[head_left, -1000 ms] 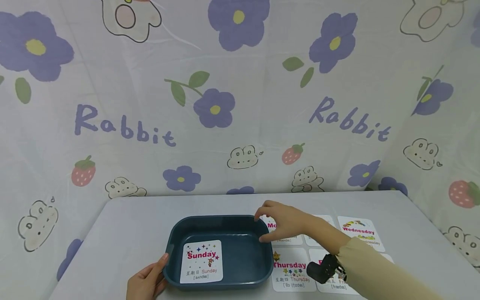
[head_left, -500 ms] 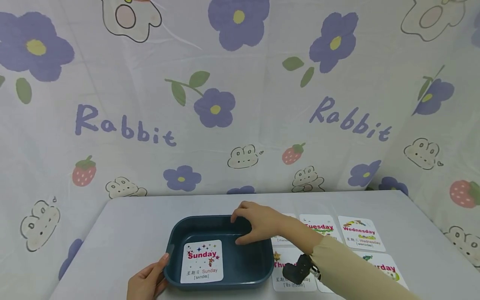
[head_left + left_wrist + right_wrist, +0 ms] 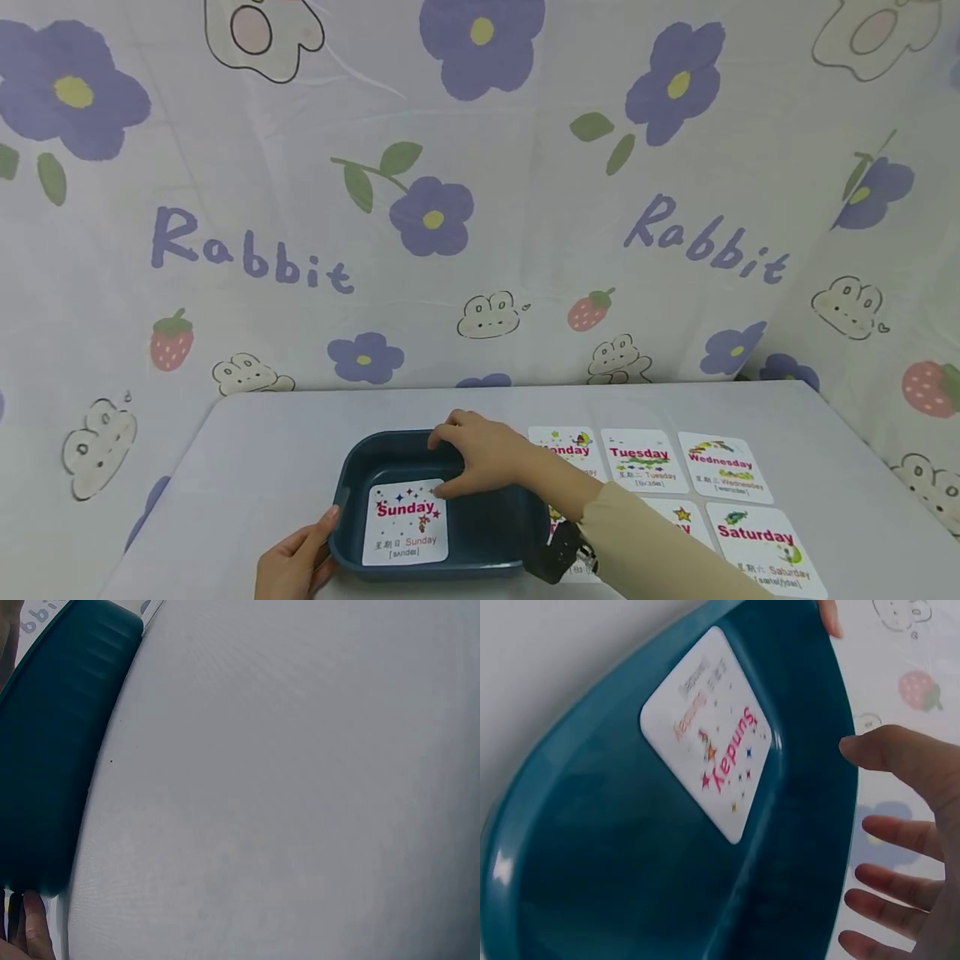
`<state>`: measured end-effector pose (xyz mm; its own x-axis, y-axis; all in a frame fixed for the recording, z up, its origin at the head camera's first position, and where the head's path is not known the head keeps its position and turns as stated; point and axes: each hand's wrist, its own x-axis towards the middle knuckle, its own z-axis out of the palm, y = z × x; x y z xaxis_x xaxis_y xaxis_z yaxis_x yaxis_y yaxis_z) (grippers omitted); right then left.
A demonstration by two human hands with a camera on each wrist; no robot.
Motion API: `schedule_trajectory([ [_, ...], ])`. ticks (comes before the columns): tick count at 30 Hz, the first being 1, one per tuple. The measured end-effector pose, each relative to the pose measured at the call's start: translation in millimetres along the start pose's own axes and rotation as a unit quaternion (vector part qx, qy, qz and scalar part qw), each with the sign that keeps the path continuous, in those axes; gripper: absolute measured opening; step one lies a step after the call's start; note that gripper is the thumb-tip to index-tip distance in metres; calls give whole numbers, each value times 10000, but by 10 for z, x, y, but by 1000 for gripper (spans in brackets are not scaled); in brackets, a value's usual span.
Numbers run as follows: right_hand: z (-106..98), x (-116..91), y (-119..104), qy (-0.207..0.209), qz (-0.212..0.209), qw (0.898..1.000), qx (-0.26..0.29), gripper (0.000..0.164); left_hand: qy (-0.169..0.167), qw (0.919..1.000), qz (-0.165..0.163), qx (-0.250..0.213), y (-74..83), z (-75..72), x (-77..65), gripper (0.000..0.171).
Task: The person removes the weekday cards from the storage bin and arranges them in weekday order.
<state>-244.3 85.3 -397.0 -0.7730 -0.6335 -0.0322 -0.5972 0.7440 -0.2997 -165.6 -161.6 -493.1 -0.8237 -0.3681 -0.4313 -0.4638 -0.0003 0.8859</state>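
A dark teal plastic tray (image 3: 491,533) stands on the table with a square white "Sunday" flashcard (image 3: 405,533) lying face up in its left part. My left hand (image 3: 292,558) grips the tray's left end, thumb up at the rim and fingers lower down. In the left wrist view, fingers (image 3: 37,922) show against the tray's end wall (image 3: 60,787). My right hand (image 3: 483,454) is over the tray with nothing in it, fingers and thumb spread apart. Its thumb tip overlaps the card's upper right corner in the head view.
Right of the tray lie several weekday flashcards in two rows, among them Monday (image 3: 564,437), Tuesday (image 3: 641,479), Wednesday (image 3: 726,475) and Saturday (image 3: 768,550). My right forearm covers part of the near row. A patterned curtain (image 3: 525,208) hangs behind the white table (image 3: 255,467).
My right hand has moved left from the tray's right rim to over the Sunday card, uncovering the Monday and Tuesday cards. My left hand, the tray and the card have stayed in place.
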Motion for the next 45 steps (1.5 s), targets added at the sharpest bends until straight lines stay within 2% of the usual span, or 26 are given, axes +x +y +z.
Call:
schedule_trajectory([
  [11,134,148,-114,-306,165,9994,-44,56,0,9999,-9,-166,14,-4,22,81],
  [16,238,210,-205,-619,266,9966,-465,64,26,9997,-1,-225,25,11,24,82],
  [21,369,253,-283,-813,40,9921,-957,71,26,9997,68,-246,41,17,16,76],
  [29,519,295,-335,-940,-47,9912,-935,75,-6,9998,1,-188,36,6,9,78],
  [36,593,271,-380,-976,129,9918,-814,90,-4,9998,7,-182,15,-4,11,79],
  [45,678,295,-382,-861,290,9928,-778,97,-61,9998,5,-193,13,-4,23,80],
])
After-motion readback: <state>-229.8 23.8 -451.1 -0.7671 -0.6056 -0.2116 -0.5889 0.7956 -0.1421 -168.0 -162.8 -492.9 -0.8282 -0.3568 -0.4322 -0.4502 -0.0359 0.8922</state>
